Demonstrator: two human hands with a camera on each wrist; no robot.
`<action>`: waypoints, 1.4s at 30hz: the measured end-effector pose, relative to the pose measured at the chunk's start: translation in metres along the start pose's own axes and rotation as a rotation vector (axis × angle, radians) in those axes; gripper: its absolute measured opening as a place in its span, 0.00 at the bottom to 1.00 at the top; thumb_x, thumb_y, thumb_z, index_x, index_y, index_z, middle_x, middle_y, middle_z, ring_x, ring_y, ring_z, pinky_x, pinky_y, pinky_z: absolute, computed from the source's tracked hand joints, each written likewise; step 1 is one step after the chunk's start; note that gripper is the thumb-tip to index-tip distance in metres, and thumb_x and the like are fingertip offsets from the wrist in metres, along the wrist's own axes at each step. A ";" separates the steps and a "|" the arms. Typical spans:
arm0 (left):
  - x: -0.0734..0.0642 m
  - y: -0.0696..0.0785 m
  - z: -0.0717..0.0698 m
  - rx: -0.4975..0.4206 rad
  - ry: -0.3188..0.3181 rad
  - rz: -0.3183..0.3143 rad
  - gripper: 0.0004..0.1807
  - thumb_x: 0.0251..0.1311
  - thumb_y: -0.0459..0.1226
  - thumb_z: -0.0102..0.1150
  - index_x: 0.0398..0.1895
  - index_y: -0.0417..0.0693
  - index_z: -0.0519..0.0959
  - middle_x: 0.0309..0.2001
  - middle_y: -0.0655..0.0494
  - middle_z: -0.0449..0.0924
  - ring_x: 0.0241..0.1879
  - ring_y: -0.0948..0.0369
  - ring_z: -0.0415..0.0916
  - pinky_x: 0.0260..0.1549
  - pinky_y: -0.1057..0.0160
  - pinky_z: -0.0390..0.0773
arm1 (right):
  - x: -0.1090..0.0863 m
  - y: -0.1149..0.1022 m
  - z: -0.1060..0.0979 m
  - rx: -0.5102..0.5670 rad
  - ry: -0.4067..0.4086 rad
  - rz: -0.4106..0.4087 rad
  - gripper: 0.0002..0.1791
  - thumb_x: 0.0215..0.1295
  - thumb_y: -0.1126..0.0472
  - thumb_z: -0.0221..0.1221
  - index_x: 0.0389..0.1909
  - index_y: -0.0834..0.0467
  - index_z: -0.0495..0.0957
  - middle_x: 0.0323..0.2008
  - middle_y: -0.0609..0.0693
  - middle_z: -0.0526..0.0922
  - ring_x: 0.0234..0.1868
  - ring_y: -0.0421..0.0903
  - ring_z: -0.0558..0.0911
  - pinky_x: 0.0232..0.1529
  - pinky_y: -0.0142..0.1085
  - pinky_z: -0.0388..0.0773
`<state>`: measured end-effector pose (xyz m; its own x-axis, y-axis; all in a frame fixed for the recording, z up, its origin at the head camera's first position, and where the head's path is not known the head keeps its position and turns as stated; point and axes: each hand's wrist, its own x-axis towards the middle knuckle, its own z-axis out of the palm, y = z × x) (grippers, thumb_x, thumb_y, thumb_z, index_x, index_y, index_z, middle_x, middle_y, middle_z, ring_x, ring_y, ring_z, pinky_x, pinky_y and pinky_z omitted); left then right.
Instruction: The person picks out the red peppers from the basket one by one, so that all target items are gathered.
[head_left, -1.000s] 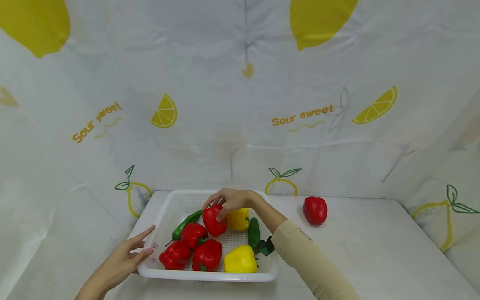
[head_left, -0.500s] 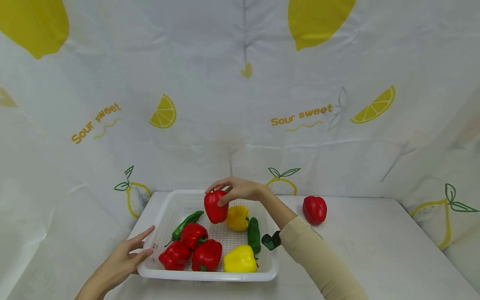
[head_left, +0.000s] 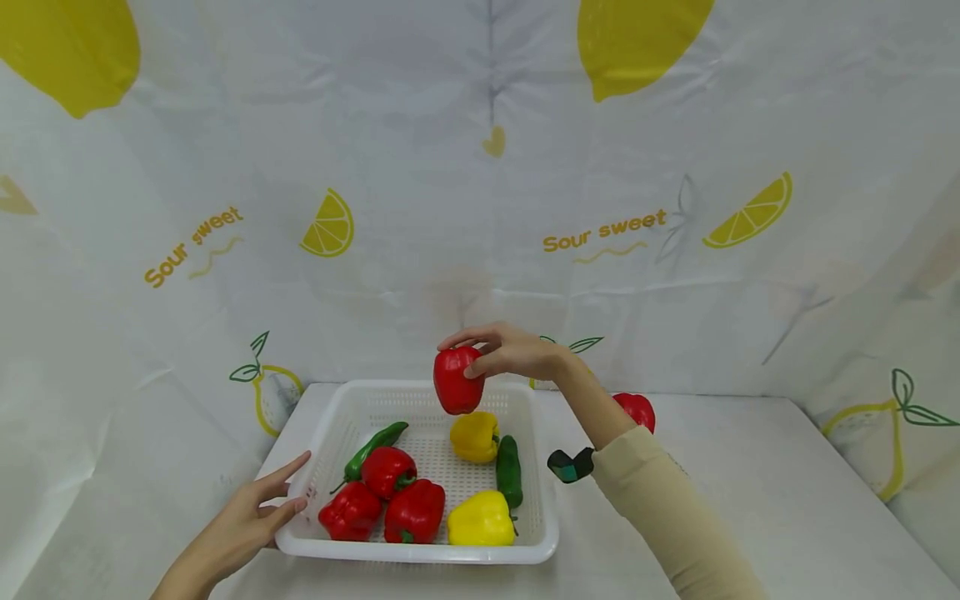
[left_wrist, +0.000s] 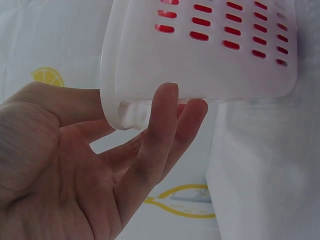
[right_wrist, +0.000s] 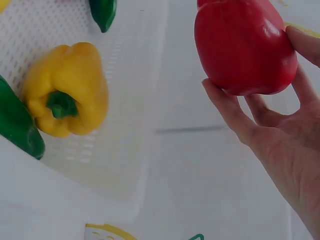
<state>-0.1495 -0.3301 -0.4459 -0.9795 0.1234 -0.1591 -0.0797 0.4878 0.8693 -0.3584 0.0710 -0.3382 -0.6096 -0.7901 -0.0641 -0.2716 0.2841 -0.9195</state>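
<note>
My right hand (head_left: 517, 350) holds a red bell pepper (head_left: 456, 387) above the back of a white plastic basket (head_left: 420, 552), thumb on one side and fingers on the other. In the right wrist view the same pepper (right_wrist: 245, 50) sits at the fingertips, off the basket floor. At the basket's front left corner my left hand (head_left: 240, 521) grips the rim. The left wrist view shows the thumb hooked over the basket rim (left_wrist: 111, 65) and fingertips against the outer wall. Below the raised pepper lies a yellow bell pepper (head_left: 474, 437).
Inside the basket are three red bell peppers (head_left: 415, 510), a long green chili (head_left: 372, 452), another yellow bell pepper (head_left: 480, 518) and a dark green cucumber-like vegetable (head_left: 508, 471). Another red bell pepper (head_left: 636, 410) lies on the white table (head_left: 750, 483), partly behind the right forearm. A lemon-print cloth hangs behind.
My right hand has lifted the red bell pepper from among the others in the basket, up and to the right. The left hand stays on the rim.
</note>
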 end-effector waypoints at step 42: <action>0.000 0.000 -0.001 -0.008 -0.010 0.006 0.44 0.76 0.37 0.65 0.87 0.38 0.54 0.65 0.17 0.72 0.51 0.47 0.89 0.33 0.55 0.93 | -0.141 0.031 -0.072 0.144 0.208 -0.136 0.28 0.81 0.67 0.51 0.79 0.52 0.68 0.70 0.46 0.75 0.68 0.47 0.78 0.58 0.44 0.91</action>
<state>-0.1494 -0.3307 -0.4455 -0.9782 0.1348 -0.1579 -0.0749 0.4800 0.8741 -0.3348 0.2302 -0.3292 -0.7187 -0.6828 0.1314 -0.2624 0.0913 -0.9606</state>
